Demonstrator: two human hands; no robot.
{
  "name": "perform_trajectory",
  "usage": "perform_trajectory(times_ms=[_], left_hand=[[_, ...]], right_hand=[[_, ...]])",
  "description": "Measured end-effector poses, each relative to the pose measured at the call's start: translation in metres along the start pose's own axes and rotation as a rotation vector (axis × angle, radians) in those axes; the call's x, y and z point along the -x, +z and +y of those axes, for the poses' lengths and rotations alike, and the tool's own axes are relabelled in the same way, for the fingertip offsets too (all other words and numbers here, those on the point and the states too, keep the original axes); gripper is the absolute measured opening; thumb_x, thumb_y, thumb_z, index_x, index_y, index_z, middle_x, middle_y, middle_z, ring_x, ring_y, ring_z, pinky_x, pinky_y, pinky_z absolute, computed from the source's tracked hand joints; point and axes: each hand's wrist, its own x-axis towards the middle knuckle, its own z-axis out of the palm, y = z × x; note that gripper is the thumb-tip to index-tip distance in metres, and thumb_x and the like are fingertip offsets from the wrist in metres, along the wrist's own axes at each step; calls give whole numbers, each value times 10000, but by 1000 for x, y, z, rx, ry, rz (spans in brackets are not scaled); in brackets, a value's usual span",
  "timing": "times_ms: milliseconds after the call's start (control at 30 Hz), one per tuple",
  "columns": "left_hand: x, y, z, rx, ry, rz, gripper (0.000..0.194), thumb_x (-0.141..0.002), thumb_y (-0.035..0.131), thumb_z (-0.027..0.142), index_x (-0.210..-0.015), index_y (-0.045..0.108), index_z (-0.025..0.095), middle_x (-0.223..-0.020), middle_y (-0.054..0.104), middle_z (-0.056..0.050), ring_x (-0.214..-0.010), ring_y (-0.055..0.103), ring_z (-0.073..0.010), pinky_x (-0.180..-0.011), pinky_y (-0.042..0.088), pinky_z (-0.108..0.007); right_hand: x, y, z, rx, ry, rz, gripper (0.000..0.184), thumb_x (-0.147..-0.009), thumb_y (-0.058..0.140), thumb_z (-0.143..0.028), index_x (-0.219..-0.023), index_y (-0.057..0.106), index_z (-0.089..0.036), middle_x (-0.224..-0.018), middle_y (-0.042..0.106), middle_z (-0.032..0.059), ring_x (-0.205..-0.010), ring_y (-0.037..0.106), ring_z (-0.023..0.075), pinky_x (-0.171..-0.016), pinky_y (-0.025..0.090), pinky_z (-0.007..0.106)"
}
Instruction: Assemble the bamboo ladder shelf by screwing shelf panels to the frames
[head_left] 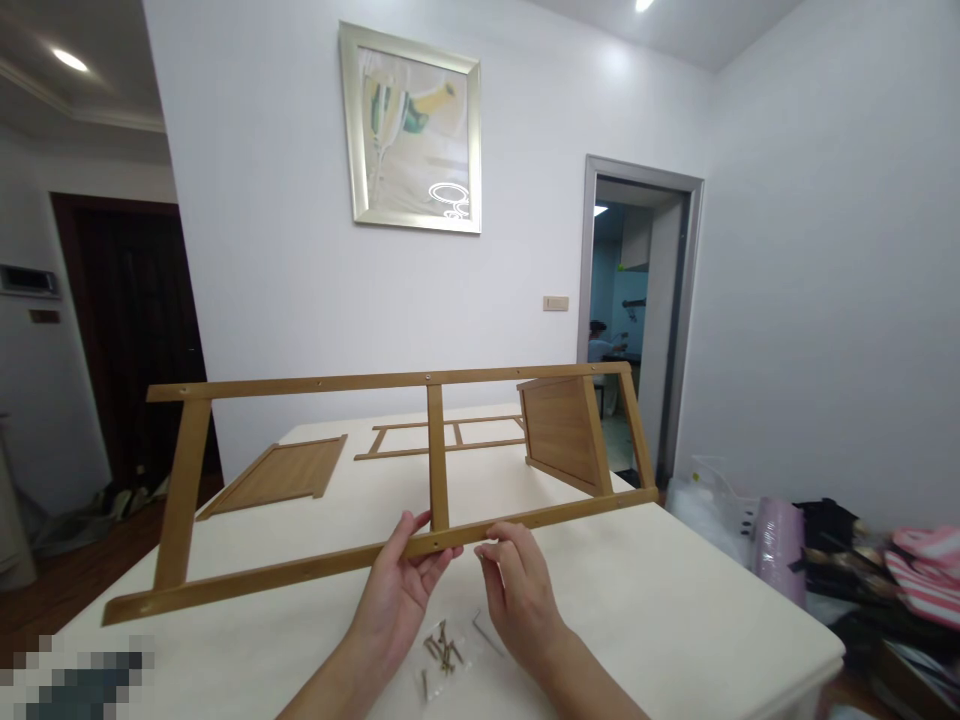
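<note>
I hold a long wooden ladder-like frame (315, 385) upright over the white table (675, 610). My left hand (401, 585) is closed on its lower rail, right under the middle upright. My right hand (517, 585) pinches the same rail just to the right of the left. A wooden shelf panel (559, 430) hangs fixed at the frame's right end. Below my hands, several screws (444, 652) lie on the table in a clear bag, with a small hex key (484, 628) beside them.
Farther back on the table lie a flat wooden panel (281, 475) and a second smaller frame (450, 437). To the right are a purple roll (780, 545), clear plastic and piled cloth items (892, 575). An open doorway (634, 320) stands behind.
</note>
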Motion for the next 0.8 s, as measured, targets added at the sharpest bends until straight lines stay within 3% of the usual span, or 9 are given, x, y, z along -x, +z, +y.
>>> perform_trajectory(times_ms=[167,400,800], left_hand=[[3,2,5,15,15,-26,229,-921,570,259,-1023,639,67,-899,761,-180,-755,750,-231,-684,628,-283],[6,1,12,39,21,-72,293,-920,570,269,-1071,648,31,-984,744,-220,-813,749,-250,-752,628,-299],[6,3,10,58,-18,-69,267,-920,563,253,-1048,648,35,-989,743,-221,-885,742,-267,-812,617,-337]], right_hand=[[7,4,1,-92,-56,-79,228,-887,484,-11,-1010,520,-200,-1184,650,160,-1065,657,207,-810,587,327],[11,4,3,-117,-57,-140,221,-886,475,-20,-1001,519,-203,-1423,503,199,-1315,497,247,-978,541,421],[13,5,4,-81,-72,-190,208,-899,455,-21,-999,498,-198,-1466,451,204,-1366,431,249,-1054,476,510]])
